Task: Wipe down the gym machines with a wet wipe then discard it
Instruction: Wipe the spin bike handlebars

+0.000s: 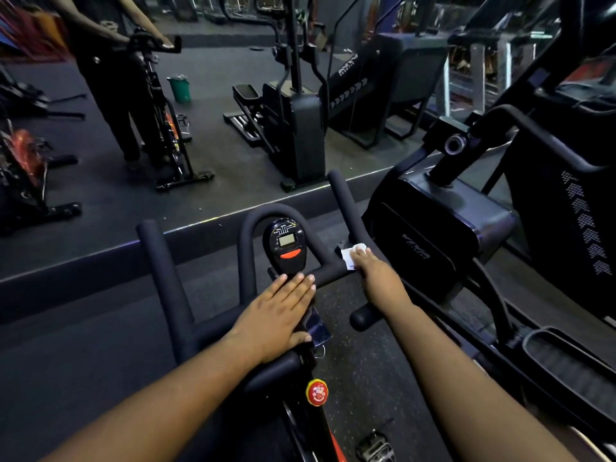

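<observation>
A spin bike's black padded handlebar [173, 288] fills the middle of the view, with a small oval console [286, 245] at its centre. My right hand [376, 278] presses a white wet wipe [350, 255] onto the right side of the bar, fingers curled over it. My left hand [276, 315] lies flat on the bar's centre just below the console, fingers straight. Below sits the red resistance knob [317, 391].
A wall mirror ahead reflects the room: a person at a spin bike [163, 105], a green bucket [180, 89], an elliptical [293, 121]. A large black machine [443, 228] stands close on my right. A pedal [375, 446] shows below.
</observation>
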`<action>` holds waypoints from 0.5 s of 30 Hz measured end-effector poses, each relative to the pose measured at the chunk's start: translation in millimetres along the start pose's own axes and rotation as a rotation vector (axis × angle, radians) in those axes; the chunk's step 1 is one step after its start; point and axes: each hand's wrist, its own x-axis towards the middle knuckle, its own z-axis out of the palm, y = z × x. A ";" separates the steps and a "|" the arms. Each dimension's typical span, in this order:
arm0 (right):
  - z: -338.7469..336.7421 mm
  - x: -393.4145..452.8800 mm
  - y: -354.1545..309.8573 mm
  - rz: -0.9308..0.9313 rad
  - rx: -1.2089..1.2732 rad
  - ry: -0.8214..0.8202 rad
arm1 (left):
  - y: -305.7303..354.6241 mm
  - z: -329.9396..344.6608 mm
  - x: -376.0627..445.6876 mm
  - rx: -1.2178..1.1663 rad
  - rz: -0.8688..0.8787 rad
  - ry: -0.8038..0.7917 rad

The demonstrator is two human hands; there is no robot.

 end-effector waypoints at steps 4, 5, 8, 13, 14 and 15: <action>-1.5 -8.4 -39.9 0.069 0.017 0.031 | -10.4 3.8 -30.8 -0.043 -0.049 -0.062; 1.5 -13.6 -51.1 0.072 0.030 0.026 | -12.0 3.5 -37.6 -0.054 -0.069 -0.062; 18.2 -36.6 -82.0 -0.029 0.054 0.042 | -16.9 7.4 -58.9 -0.072 -0.138 -0.047; 25.1 -63.2 -100.9 -0.164 0.390 0.130 | -26.1 10.4 -90.8 -0.111 -0.249 -0.055; 21.5 -63.2 -98.3 -0.111 0.472 0.199 | -27.7 10.6 -96.5 -0.128 -0.280 -0.057; 19.1 -60.2 -95.0 -0.045 0.513 0.244 | -28.9 11.6 -100.5 -0.151 -0.308 -0.058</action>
